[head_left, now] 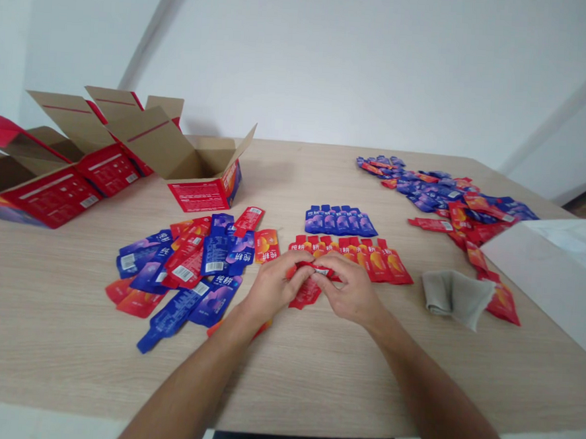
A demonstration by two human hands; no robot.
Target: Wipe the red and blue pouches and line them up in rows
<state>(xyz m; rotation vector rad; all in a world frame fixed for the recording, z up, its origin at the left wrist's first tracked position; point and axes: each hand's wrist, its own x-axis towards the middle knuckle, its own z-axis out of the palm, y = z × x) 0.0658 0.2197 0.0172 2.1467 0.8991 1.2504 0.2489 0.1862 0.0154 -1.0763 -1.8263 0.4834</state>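
Both hands meet over the table's middle, pinching one red pouch [307,292] between thumbs and fingers. My left hand [274,284] grips it from the left, and my right hand [352,291] from the right. Just beyond the fingers lies an overlapping row of red pouches [377,261]. Behind that row is a second one of blue pouches [340,221]. Left of my left hand spreads a loose pile of red and blue pouches, among them a blue pouch [216,254] with a barcode. My left forearm partly covers an orange-red pouch at the pile's near edge.
Open cardboard boxes [200,195] with raised flaps stand at the back left. A large heap of blue and red pouches [434,192] stretches across the back right. Nearer lies a folded grey cloth [454,297], beside a white container [557,282] at the right edge.
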